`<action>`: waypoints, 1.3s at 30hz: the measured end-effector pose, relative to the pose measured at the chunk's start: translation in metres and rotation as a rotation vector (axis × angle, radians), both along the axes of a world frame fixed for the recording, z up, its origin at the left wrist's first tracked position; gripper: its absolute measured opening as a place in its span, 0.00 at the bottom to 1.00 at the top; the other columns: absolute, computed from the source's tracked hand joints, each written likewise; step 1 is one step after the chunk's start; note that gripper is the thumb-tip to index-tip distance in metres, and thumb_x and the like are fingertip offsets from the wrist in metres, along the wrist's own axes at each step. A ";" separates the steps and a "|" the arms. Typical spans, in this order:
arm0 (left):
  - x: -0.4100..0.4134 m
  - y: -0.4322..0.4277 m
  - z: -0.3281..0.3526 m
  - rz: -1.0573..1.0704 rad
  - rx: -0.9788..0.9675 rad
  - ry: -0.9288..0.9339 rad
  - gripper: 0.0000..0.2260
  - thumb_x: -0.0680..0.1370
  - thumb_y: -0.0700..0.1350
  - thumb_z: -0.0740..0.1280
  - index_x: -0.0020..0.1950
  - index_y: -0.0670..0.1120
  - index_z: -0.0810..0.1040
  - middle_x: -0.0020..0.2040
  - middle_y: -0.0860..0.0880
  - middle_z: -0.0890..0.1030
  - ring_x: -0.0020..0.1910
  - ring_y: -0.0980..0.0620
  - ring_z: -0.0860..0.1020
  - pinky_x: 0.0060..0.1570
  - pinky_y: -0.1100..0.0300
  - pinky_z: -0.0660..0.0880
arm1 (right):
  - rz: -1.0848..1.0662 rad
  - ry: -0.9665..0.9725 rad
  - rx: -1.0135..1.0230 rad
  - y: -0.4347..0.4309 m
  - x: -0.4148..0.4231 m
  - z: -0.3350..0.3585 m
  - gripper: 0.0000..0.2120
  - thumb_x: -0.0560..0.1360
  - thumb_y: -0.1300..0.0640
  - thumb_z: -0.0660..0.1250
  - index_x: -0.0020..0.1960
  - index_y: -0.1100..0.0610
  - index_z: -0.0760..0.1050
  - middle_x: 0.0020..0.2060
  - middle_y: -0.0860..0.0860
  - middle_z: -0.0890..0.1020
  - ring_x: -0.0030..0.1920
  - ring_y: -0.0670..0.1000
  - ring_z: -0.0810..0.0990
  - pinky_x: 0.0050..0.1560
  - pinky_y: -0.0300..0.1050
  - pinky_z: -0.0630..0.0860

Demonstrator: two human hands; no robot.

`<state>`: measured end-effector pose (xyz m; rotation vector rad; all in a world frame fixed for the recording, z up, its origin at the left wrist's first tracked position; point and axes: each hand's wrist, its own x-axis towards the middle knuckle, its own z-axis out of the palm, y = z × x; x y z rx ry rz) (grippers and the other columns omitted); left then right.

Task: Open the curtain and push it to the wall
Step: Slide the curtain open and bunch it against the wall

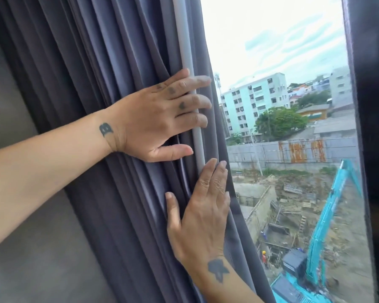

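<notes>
A: Curtain position?

B: The grey-blue curtain (109,106) is seen gathered into deep vertical folds, left of centre. It is bunched up against the grey wall (20,149) at far left. A pale strip of lining is exposed along its free edge.

A: Left hand?

B: The left hand (162,119) is laid flat on the outer folds, upper middle of the view. Its fingers (195,103) are held straight and spread, reaching across the pale strip to the free edge. The thumb is stretched out below them. Nothing is gripped; the palm is pressed against the cloth.

A: Right hand?

B: The right hand (202,213) is placed just below the left one, entering from the lower right. It is flat too, with fingertips pointing up along the edge and the thumb splayed left on the folds. No fabric is pinched or closed on. The 2 hands are near each other but apart.

A: Marks on the skin?

B: 1 dark tattoo is noted at each wrist, and small ones on the left fingers.

A: Beyond the curtain?

B: The window (282,51) is uncovered to the right. A dark frame (372,127) is seen at far right. Through the glass, a pale green apartment block (254,101), a construction pit and a turquoise excavator (324,226) are recorded.
</notes>
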<state>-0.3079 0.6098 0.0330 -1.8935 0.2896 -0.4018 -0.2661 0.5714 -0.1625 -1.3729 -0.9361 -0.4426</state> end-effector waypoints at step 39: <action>-0.097 0.180 -0.003 -0.044 -0.131 -0.109 0.20 0.78 0.53 0.56 0.51 0.36 0.76 0.68 0.36 0.71 0.72 0.36 0.60 0.72 0.46 0.53 | 0.012 0.066 0.222 0.198 -0.085 0.026 0.04 0.76 0.52 0.49 0.44 0.51 0.60 0.70 0.65 0.60 0.58 0.70 0.71 0.50 0.68 0.71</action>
